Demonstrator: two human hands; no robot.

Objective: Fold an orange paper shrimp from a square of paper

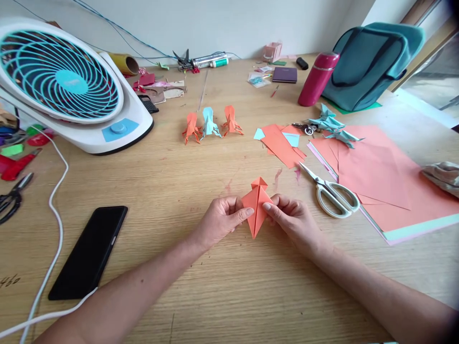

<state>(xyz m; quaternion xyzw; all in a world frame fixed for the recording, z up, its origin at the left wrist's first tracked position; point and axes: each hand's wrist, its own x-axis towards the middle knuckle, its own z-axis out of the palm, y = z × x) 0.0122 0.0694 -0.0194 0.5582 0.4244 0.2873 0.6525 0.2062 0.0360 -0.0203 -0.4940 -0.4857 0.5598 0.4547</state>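
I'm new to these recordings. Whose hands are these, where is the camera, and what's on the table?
No machine here: a person works with bare hands. The one picture comes from a camera worn on their head, looking forward and down. The left hand and right hand both pinch a folded orange paper at the wooden table. Around it are white-handled scissors, orange sheets, three small folded figures, a black phone, a fan, a red flask and a teal bag.
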